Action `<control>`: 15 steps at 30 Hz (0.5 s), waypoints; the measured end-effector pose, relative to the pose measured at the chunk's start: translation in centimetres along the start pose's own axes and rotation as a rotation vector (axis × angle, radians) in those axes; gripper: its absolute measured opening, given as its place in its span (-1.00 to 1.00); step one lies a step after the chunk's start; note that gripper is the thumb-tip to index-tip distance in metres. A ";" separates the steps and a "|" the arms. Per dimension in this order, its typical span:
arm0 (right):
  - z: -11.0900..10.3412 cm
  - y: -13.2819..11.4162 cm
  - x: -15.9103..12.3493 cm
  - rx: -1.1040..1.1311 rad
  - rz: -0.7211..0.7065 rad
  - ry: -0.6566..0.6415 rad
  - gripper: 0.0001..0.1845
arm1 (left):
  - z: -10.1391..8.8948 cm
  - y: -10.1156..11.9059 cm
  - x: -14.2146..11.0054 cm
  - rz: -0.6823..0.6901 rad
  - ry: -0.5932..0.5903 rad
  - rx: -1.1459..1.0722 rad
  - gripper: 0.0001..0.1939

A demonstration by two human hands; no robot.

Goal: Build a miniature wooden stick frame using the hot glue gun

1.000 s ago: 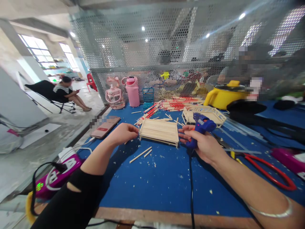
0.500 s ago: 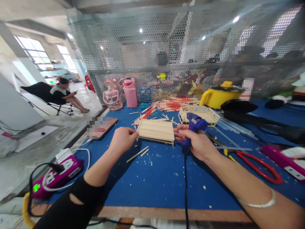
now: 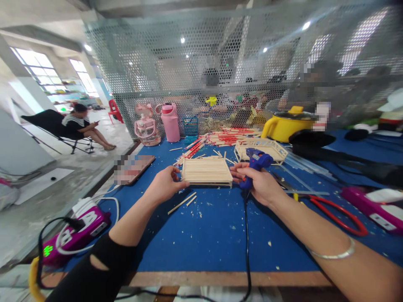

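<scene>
A small tray built of pale wooden sticks rests on the blue tabletop, with short posts at its corners. My left hand grips its left end, thumb along the front corner and fingers behind. In my right hand is a blue glue gun, its black cord hanging down over the table edge. The right fingertips reach the tray's right end; whether they touch it I cannot tell. Two loose sticks lie in front of the tray. Behind the glue gun sits a second stick frame with low railing sides.
Red-wrapped chopsticks are piled at the back, near pink bottles and a yellow pot. Clear glue sticks and red-handled pliers lie right. A phone and purple power strip are left. One person sits beyond.
My left thumb has shifted down and right onto the tray's front corner, opening from its earlier pinch at the side. The tray has turned slightly. My right hand still holds the glue gun.
</scene>
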State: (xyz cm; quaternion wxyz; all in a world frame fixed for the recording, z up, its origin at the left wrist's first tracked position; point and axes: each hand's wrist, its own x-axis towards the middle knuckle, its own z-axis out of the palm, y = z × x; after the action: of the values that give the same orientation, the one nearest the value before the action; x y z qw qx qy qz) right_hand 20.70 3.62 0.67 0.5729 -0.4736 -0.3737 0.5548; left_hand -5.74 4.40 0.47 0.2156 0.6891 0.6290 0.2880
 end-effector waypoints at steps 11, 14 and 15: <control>0.1 -0.3 -0.4 0.051 0.026 -0.008 -0.84 | 0.7 -0.4 0.2 -0.011 -0.022 -0.167 -0.60; 0.1 -0.4 -0.5 0.076 0.021 -0.022 -0.85 | 0.8 -0.4 0.3 -0.030 0.025 -0.206 -0.56; 0.1 -0.4 -0.5 0.086 0.015 -0.029 -0.85 | 0.9 -0.4 0.4 -0.035 0.040 -0.218 -0.55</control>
State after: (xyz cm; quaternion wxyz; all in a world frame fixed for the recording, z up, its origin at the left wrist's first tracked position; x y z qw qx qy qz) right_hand 20.67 3.15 1.10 0.5830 -0.4433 -0.3543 0.5814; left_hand -5.43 4.86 -0.40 0.2816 0.6447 0.6099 0.3648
